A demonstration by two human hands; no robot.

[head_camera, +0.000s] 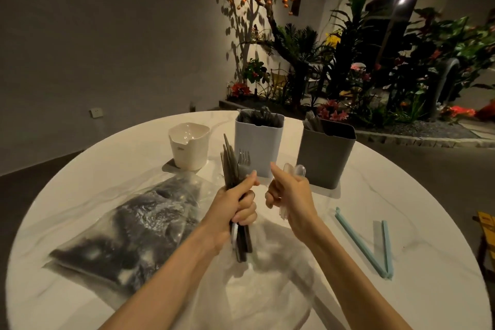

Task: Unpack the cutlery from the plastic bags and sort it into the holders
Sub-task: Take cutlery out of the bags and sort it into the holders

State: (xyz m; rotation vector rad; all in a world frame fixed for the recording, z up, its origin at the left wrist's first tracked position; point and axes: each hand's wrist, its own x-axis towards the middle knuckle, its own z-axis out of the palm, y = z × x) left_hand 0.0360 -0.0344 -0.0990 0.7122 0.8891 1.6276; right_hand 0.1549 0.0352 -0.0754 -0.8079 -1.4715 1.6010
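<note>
My left hand [235, 205] grips a bundle of cutlery [232, 166] upright above the table: dark knives and a clear fork. My right hand [288, 193] holds clear plastic spoons [294, 170], their bowls pointing up. Both hands hover in front of the holders. A white holder [188, 146] stands at the back left. The light blue holder [258, 142] in the middle has dark cutlery in it. The grey holder [325, 153] on the right has clear pieces in it. A plastic bag [139, 222] with dark cutlery lies on the left of the table.
A light blue bag clip [375, 249] lies open in a V on the right of the round white table [401, 222]. A crumpled clear bag [273, 276] lies under my forearms. Plants and a wall stand beyond the table's far edge.
</note>
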